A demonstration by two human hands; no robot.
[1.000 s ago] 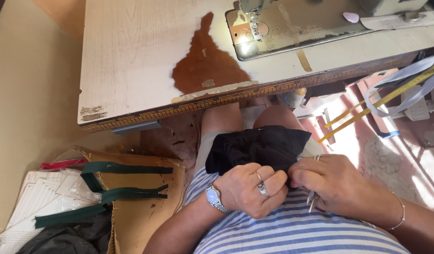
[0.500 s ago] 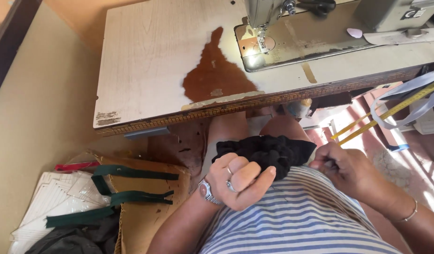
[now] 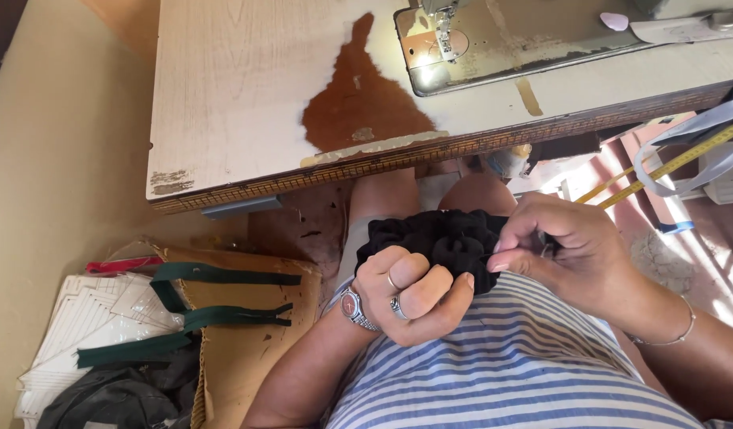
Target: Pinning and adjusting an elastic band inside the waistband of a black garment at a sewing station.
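The black fabric (image 3: 442, 238) lies bunched on my lap below the table (image 3: 239, 95) edge, long axis running left to right. My left hand (image 3: 410, 290) has its fingers clenched on the near edge; my right hand (image 3: 569, 246) pinches the right end.

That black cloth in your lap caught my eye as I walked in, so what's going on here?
A person in a striped shirt sits at a worn sewing table, holding a bunched black fabric piece over their lap. The left hand clenches it from below, while the right hand pinches at its edge with thumb and fingertips. The sewing machine sits unused on the table. Green zippers lie on cardboard on the floor to the person's left.
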